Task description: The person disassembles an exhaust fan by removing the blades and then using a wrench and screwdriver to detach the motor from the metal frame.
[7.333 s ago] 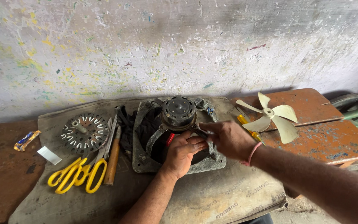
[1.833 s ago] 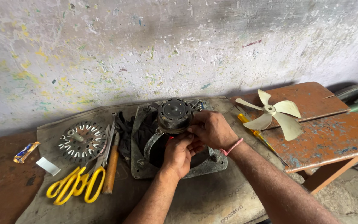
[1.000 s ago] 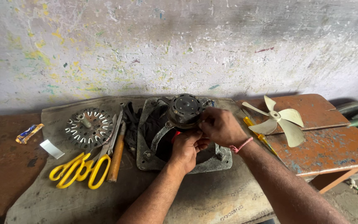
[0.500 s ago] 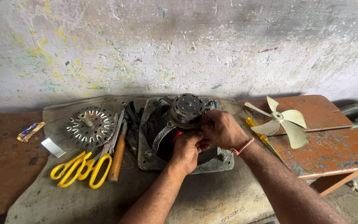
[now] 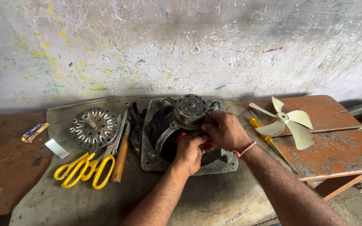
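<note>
Both hands on motor (image 5: 190, 109): left hand (image 5: 190, 150) and right hand (image 5: 225, 130) pinch something small below it, probably wires. Scissors (image 5: 89, 167) lie left of motor.

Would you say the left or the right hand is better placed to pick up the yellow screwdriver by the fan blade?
Probably the right hand: it lies nearer the screwdriver, which sits just to its right. The left hand is on the motor's far side.

To my left on the tabletop (image 5: 42, 201): yellow-handled scissors (image 5: 84, 169), a wooden-handled tool (image 5: 120, 152) just beside them, and a slotted metal disc (image 5: 94, 127). Farther left lie a wrapper (image 5: 34, 132) and a white strip (image 5: 57, 148). To my right: a pale fan blade (image 5: 285, 121) and a yellow screwdriver (image 5: 265, 136).
</note>
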